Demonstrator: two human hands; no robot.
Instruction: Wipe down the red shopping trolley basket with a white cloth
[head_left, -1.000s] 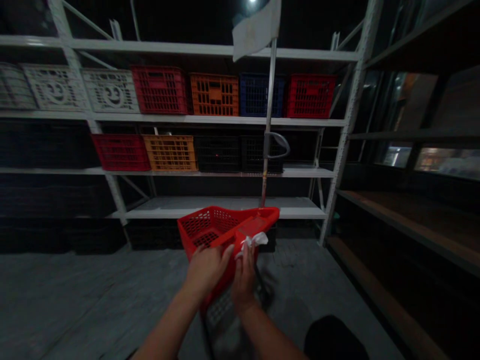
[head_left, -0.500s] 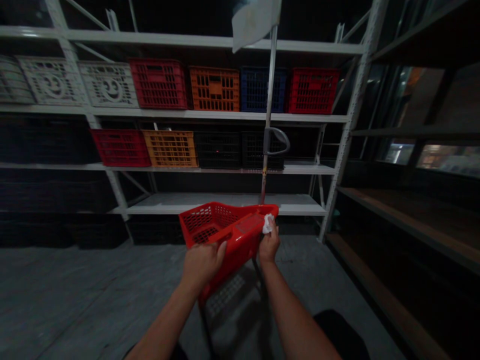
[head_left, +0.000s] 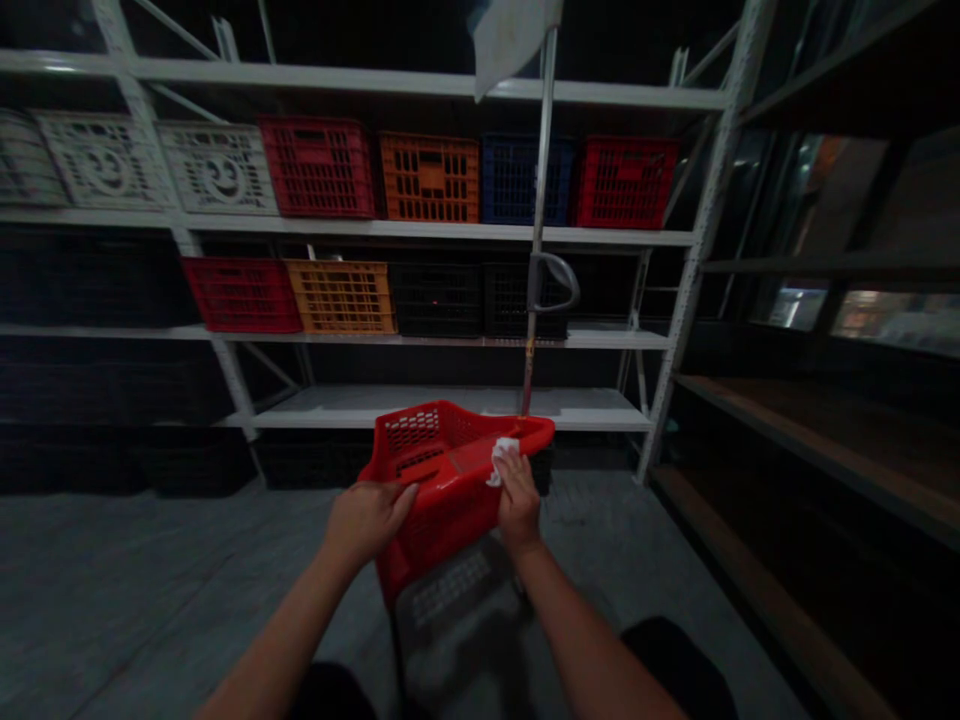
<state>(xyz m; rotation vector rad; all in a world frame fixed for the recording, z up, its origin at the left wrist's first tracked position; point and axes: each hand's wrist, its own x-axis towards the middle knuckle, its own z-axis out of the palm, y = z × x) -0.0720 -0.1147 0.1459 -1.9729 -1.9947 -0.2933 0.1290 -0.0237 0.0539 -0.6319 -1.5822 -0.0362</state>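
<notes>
A red plastic shopping cart (head_left: 442,530) stands in front of me, its perforated basket turned slightly aslant. A metal pole (head_left: 541,160) with a grey loop handle (head_left: 555,283) and a white flag (head_left: 514,45) rises at the cart's far right. My left hand (head_left: 367,520) grips the near left rim of the cart, thumb on top. My right hand (head_left: 519,500) presses a crumpled white tissue (head_left: 504,458) against the cart's near edge, right of the middle. The fingers of my right hand are closed on the tissue.
A white metal rack (head_left: 420,232) spans the back, with several plastic crates, among them an orange crate (head_left: 429,178) and a yellow crate (head_left: 341,297). Brown shelves (head_left: 825,410) run along the right side. The floor (head_left: 187,600) is grey concrete.
My right hand has slid the tissue left along the cart's edge, away from the right corner. My left hand has shifted left, and the cart has turned a little.
</notes>
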